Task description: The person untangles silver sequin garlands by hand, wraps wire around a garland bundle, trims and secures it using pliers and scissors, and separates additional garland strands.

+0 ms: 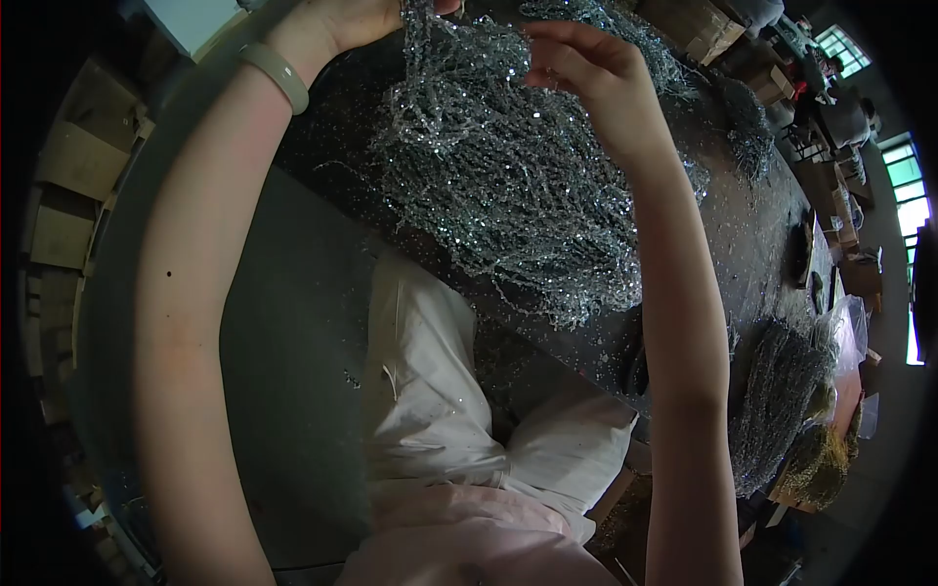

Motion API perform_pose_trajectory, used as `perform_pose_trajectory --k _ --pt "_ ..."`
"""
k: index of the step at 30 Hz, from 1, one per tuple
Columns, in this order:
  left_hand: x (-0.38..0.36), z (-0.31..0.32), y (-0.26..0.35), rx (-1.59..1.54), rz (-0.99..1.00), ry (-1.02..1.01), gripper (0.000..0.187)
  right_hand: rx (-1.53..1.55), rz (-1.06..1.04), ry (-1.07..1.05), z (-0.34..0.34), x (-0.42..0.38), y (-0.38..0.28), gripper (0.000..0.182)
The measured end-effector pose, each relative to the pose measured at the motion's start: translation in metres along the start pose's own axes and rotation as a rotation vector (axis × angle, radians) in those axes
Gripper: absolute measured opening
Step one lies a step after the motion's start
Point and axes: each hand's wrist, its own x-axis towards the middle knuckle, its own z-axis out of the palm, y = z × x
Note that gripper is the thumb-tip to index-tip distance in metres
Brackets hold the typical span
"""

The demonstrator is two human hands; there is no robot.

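A large bundle of glittery silver strands [518,186] lies spread over the dark tabletop, its loose ends fanning toward my lap. My left hand [357,21], partly cut off by the top edge, is closed on the upper left part of these strands, and a few hang straight down from it. Across the bundle, my right hand [591,68] has its fingers curled in a pinch at the upper right edge of the strands. The fingertips touch the strands there; exactly how many they grip is hidden.
Fallen glitter dots the dark table [733,234]. More silver strands [782,400] hang at the right, beside gold strands [819,467] and clear plastic [848,332]. Cardboard boxes [83,161] are stacked at the left; another box [694,29] stands at the back.
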Motion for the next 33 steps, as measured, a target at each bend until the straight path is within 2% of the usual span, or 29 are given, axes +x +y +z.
perform_pose_trajectory --k 1,2,3,4,13,15,16,18,19,20,22,24,25,28,33 --pt "0.000 0.000 -0.001 -0.006 0.001 0.000 0.022 -0.002 0.001 -0.001 0.007 -0.004 -0.022 0.025" --pt "0.000 0.000 -0.001 -0.012 0.001 0.001 0.022 -0.035 0.087 0.057 0.019 -0.010 -0.053 0.024" --pt "-0.001 0.001 -0.002 -0.018 0.001 0.000 0.022 -0.069 0.174 0.116 0.026 -0.013 -0.069 0.024" --pt "-0.001 0.001 -0.003 -0.024 0.001 0.000 0.022 -0.071 0.175 0.117 0.024 -0.013 -0.068 0.024" --pt "-0.002 -0.001 0.003 -0.053 0.015 0.016 0.021 -0.187 -0.190 0.130 -0.017 0.019 0.005 0.033" --pt "0.004 0.007 0.025 -0.035 0.052 0.001 0.021 -0.608 -0.266 0.057 0.000 0.031 0.063 0.057" --pt "0.015 0.012 0.045 -0.010 0.084 -0.019 0.021 -1.033 -0.117 0.056 0.006 0.024 0.063 0.080" --pt "0.043 0.018 0.091 0.053 0.155 -0.056 0.021 -1.231 -0.168 0.130 0.011 0.016 0.088 0.086" --pt "0.025 0.079 0.104 0.139 0.218 0.340 0.016 -1.185 -0.096 0.117 0.010 0.014 0.098 0.087" --pt "0.027 0.075 0.121 0.167 0.258 0.374 0.015 -1.134 -0.022 0.094 0.009 0.013 0.104 0.088" --pt "0.023 0.064 0.157 0.246 0.368 0.399 0.015 -1.150 -0.027 0.117 0.010 0.012 0.101 0.085" --pt "0.032 0.042 0.199 0.239 0.506 0.533 0.016 -1.165 -0.006 0.108 0.009 0.012 0.104 0.084" --pt "0.032 0.050 0.213 0.196 0.540 0.583 0.018 -1.170 -0.015 0.102 0.009 0.012 0.104 0.083" --pt "0.025 0.065 0.244 0.274 0.619 0.643 0.014 -1.181 0.002 0.090 0.010 0.011 0.101 0.080" --pt "0.017 0.061 0.291 0.269 0.641 0.466 0.007 -1.158 0.107 0.033 0.010 0.012 0.097 0.079"
